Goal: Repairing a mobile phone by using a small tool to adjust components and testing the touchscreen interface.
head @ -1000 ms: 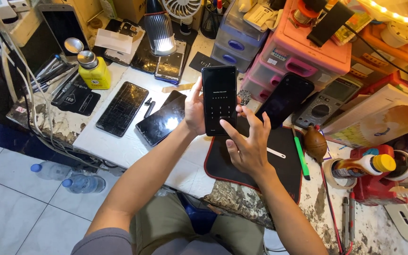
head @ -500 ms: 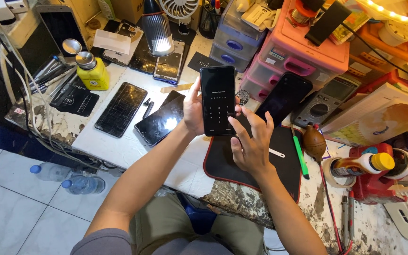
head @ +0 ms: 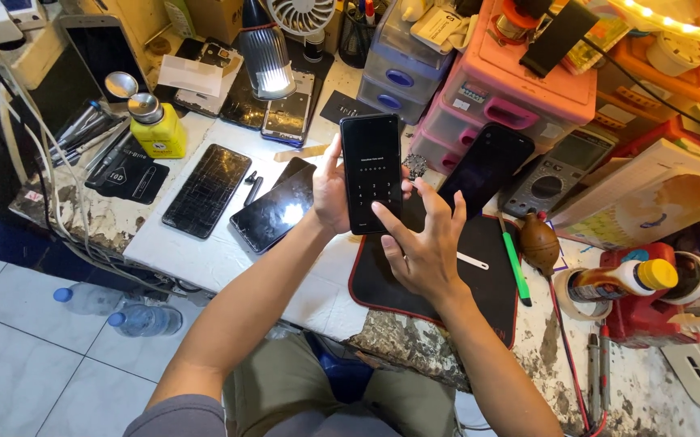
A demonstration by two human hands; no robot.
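My left hand [head: 329,194] holds a black smartphone [head: 371,171] upright above the workbench, its lit screen showing a number keypad. My right hand [head: 423,251] is spread open just below and right of the phone, its index fingertip touching the lower part of the screen. Both hands hover over a black work mat with a red edge [head: 479,287]. A white pry stick [head: 473,260] lies on the mat by my right hand.
Cracked phones [head: 204,190] and a glossy one [head: 275,212] lie left of the hands, another black phone [head: 486,168] leans right. A yellow dispenser bottle [head: 155,125], desk lamp [head: 267,50], pink drawers [head: 512,97], multimeter [head: 556,166], green pen [head: 514,271], brown blower [head: 539,243] and water bottles [head: 146,320] surround.
The phone stays in my left hand. My right hand has shifted slightly and its index finger now rests on the lower keypad; the view has moved a little.
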